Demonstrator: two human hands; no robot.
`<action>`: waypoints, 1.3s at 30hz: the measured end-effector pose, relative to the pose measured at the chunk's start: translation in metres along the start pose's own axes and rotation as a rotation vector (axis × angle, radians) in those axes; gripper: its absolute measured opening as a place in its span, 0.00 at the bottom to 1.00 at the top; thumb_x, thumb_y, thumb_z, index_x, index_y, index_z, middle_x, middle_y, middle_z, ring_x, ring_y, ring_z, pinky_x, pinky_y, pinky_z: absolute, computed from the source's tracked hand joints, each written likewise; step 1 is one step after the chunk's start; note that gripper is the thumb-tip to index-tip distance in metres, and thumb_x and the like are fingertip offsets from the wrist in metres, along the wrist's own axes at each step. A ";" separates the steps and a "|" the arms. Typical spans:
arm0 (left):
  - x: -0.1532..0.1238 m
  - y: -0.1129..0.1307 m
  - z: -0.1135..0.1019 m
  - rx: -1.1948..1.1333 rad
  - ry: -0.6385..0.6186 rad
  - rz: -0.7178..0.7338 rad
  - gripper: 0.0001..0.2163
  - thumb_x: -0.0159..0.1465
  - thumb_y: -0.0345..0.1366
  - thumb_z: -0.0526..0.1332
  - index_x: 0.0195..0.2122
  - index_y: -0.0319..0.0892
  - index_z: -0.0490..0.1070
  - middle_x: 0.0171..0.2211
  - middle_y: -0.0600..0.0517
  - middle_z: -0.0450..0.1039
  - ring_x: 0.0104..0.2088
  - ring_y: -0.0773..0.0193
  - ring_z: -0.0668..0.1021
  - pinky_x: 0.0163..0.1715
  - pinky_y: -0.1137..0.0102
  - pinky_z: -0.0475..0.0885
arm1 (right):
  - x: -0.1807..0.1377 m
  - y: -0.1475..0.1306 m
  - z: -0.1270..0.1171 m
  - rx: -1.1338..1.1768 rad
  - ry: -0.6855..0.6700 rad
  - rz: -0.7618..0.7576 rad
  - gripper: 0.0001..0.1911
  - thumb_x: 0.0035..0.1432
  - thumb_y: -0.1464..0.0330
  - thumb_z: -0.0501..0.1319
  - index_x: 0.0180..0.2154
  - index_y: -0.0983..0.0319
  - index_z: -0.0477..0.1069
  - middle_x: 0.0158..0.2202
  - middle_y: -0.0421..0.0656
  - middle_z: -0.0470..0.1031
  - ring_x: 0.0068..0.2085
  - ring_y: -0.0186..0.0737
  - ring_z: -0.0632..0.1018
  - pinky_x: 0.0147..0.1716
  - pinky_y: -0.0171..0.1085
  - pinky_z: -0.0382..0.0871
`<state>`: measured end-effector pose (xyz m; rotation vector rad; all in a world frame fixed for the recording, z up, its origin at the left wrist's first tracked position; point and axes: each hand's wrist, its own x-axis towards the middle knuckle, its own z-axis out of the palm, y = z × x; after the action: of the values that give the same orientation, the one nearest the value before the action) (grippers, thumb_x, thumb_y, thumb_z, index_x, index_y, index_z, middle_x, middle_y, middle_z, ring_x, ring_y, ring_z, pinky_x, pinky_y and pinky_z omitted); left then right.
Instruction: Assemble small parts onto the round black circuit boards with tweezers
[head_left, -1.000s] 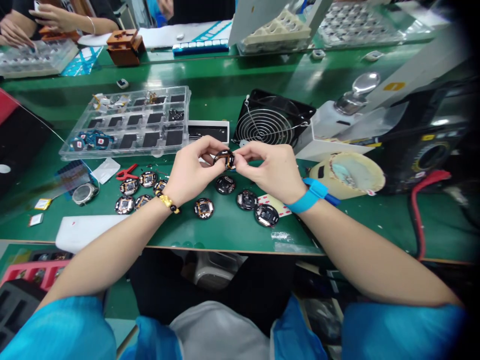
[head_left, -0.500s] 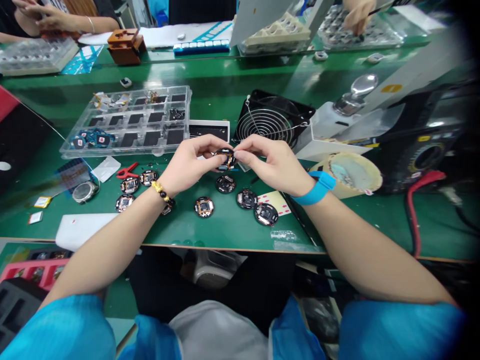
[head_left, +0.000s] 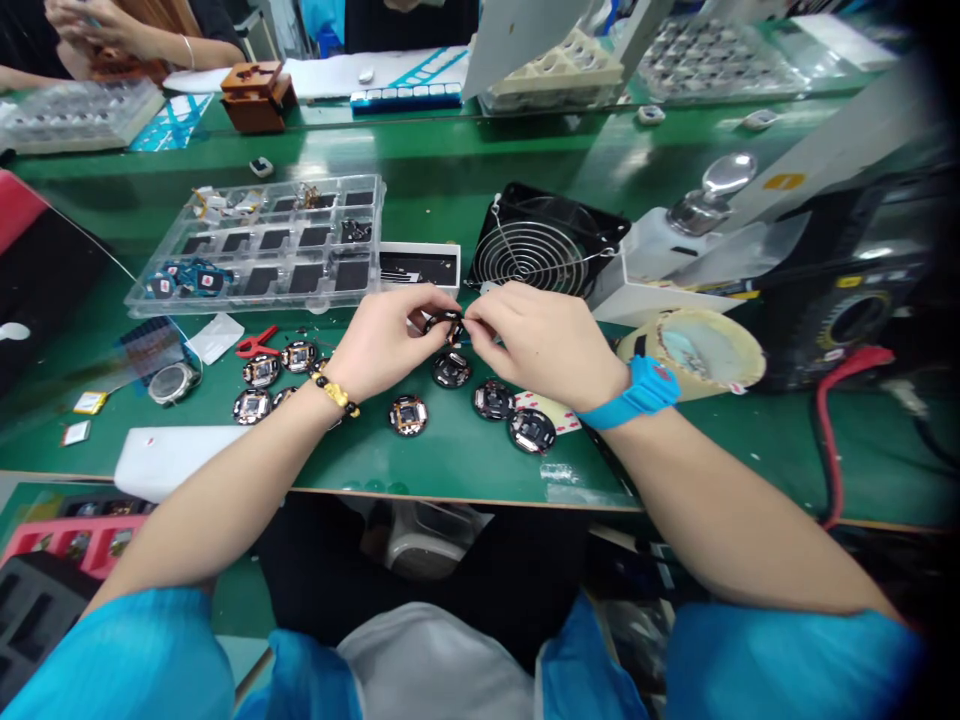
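Observation:
My left hand pinches a round black watch module between thumb and fingers; much of it is hidden behind the fingertips. At the module's right edge, my right hand has its thumb and forefinger pressed together. What lies in that pinch, if anything, is too small to name. Below the hands, on the green bench, lie more such modules: a dark one, one with copper-coloured parts, and two to the right, of which the nearer overlaps a patterned card. Several others lie beside my left wrist.
A clear compartment box stands at the back left, a black fan behind my hands. Rightward are a pump bottle, a tape roll and a red cable. A red clamp lies left. Another person sits across the bench.
My right hand has turned over so that its back faces up, still at the module's edge. The module has tilted in my left fingers. The co-worker's hand at the upper right has left the tray.

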<state>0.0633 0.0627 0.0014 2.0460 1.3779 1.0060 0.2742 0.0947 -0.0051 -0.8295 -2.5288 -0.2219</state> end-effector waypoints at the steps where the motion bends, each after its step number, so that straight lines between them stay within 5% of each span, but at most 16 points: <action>1: -0.001 0.001 0.001 0.035 0.017 0.019 0.09 0.63 0.29 0.63 0.43 0.42 0.81 0.39 0.51 0.83 0.35 0.64 0.81 0.38 0.69 0.77 | 0.000 -0.001 0.000 -0.012 0.006 -0.005 0.13 0.73 0.68 0.52 0.38 0.62 0.74 0.34 0.47 0.78 0.37 0.44 0.76 0.33 0.41 0.62; 14: -0.007 0.001 0.010 0.213 0.137 0.136 0.09 0.65 0.27 0.63 0.45 0.43 0.78 0.43 0.50 0.83 0.44 0.60 0.82 0.47 0.65 0.78 | 0.000 -0.005 0.001 -0.107 0.081 -0.017 0.14 0.71 0.70 0.54 0.32 0.61 0.72 0.29 0.43 0.76 0.35 0.42 0.74 0.30 0.41 0.59; 23: -0.002 0.003 0.006 -0.028 0.055 -0.057 0.09 0.61 0.28 0.64 0.41 0.42 0.79 0.37 0.51 0.83 0.35 0.64 0.81 0.37 0.71 0.78 | 0.001 -0.006 0.003 -0.017 0.087 0.062 0.10 0.67 0.71 0.56 0.32 0.59 0.71 0.29 0.43 0.77 0.34 0.42 0.75 0.30 0.41 0.60; 39: -0.001 -0.002 0.007 0.003 0.138 -0.074 0.11 0.60 0.27 0.64 0.43 0.41 0.79 0.36 0.52 0.81 0.32 0.65 0.79 0.37 0.70 0.75 | -0.002 -0.019 0.008 0.197 0.147 0.075 0.07 0.65 0.72 0.58 0.32 0.59 0.70 0.28 0.40 0.75 0.33 0.40 0.76 0.33 0.40 0.64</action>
<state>0.0679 0.0624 -0.0045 1.9443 1.5135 1.1313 0.2609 0.0808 -0.0129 -0.7975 -2.3333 -0.0077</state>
